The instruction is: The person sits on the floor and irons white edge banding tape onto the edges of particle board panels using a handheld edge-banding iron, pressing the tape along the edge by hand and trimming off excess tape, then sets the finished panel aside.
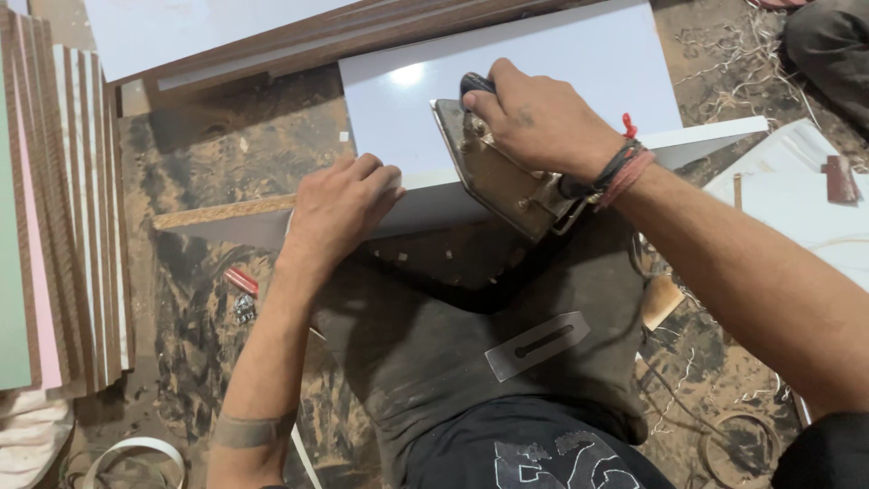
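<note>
My right hand (534, 113) grips the dark handle of a metal clothes iron (498, 177), whose sole is pressed against the upper edge of a white laminated board (543, 63) standing on its side. A pale edge band strip (706, 136) runs along that edge. My left hand (339, 204) lies flat on the same edge, left of the iron, fingers pressing down on the strip. A flat metal blade with a slot (537, 345) rests on the dark cloth over my lap (471, 353).
A stack of laminated boards (63, 208) stands on the left. More boards (299, 36) lie at the top. White panels (806, 199) sit at the right. Wood shavings and sawdust cover the floor (208, 136). A coil of edge band (136, 453) lies bottom left. Another person's leg (828, 45) is top right.
</note>
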Motion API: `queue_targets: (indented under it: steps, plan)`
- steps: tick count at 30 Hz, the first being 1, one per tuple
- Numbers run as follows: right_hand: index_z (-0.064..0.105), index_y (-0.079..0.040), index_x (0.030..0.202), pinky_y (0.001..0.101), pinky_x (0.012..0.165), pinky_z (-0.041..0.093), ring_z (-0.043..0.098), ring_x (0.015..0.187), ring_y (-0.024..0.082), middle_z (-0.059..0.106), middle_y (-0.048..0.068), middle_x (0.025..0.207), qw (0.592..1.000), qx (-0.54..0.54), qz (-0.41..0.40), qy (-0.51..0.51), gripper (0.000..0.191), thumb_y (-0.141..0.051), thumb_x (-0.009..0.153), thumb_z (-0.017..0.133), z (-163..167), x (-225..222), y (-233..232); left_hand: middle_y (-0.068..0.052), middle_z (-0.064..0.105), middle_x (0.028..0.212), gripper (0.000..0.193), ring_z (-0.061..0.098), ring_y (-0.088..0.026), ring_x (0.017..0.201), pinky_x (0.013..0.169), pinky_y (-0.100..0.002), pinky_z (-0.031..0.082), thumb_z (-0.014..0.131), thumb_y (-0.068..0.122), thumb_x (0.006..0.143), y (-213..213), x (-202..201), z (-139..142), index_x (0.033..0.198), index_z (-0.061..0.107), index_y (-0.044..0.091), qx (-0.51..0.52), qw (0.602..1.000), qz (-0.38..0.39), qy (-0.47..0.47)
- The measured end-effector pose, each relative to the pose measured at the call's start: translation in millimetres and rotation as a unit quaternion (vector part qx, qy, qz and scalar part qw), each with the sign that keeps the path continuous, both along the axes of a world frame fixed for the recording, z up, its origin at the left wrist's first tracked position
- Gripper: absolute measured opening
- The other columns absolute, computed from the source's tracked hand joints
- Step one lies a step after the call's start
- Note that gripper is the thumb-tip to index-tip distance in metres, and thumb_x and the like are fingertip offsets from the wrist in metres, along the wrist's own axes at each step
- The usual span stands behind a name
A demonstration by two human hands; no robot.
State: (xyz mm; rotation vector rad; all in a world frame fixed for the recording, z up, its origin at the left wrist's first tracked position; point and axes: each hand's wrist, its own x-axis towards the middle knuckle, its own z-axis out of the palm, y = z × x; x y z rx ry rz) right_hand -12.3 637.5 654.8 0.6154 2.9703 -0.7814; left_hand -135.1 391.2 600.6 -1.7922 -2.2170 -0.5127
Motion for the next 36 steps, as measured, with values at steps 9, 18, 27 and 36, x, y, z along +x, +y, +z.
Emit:
queue_targets:
  steps: [9, 18, 27, 36]
  plan:
    - [0.051, 0.001, 0.117, 0.0546, 0.069, 0.052, 0.068, 0.075, 0.047, 0.069, 0.026, 0.078, 0.999, 0.003, 0.042, -0.02, 0.043, -0.041, 0.105, 0.051, 3, 1, 7, -0.002, 0.064, 0.087, 0.017, 0.064, -0.023, 0.084, 0.07, -0.037, 0.053, 0.075, 0.029, 0.096, -2, -10, -6, 0.099, 0.068, 0.013, 0.02, 1.0, -0.007, 0.013]
    - [0.061, -0.002, 0.122, 0.0435, 0.075, 0.053, 0.068, 0.084, 0.03, 0.069, 0.018, 0.095, 0.995, -0.008, -0.102, 0.002, 0.037, -0.035, 0.105, 0.055, 18, 123, 154, -0.001, 0.067, 0.088, 0.017, 0.064, -0.022, 0.084, 0.072, -0.037, 0.053, 0.078, 0.026, 0.091, 3, -6, -4, 0.102, 0.071, 0.015, 0.014, 1.0, 0.005, 0.001]
    - [0.055, 0.0, 0.119, 0.0414, 0.062, 0.049, 0.061, 0.069, 0.023, 0.062, 0.011, 0.082, 0.96, -0.003, -0.281, -0.004, 0.034, -0.033, 0.111, 0.053, 23, 193, 228, -0.001, 0.071, 0.096, 0.018, 0.064, -0.023, 0.086, 0.075, -0.037, 0.053, 0.076, 0.024, 0.092, 17, -8, -2, 0.105, 0.073, 0.013, -0.002, 1.0, 0.008, -0.005]
    - [0.055, -0.003, 0.118, 0.0418, 0.065, 0.051, 0.067, 0.069, 0.027, 0.067, 0.016, 0.078, 0.991, -0.016, -0.116, -0.071, 0.039, -0.04, 0.106, 0.052, 34, 108, 128, -0.004, 0.069, 0.095, 0.017, 0.065, -0.025, 0.09, 0.076, -0.039, 0.053, 0.075, 0.023, 0.093, 24, -8, 8, 0.104, 0.07, 0.012, -0.001, 1.0, 0.002, -0.019]
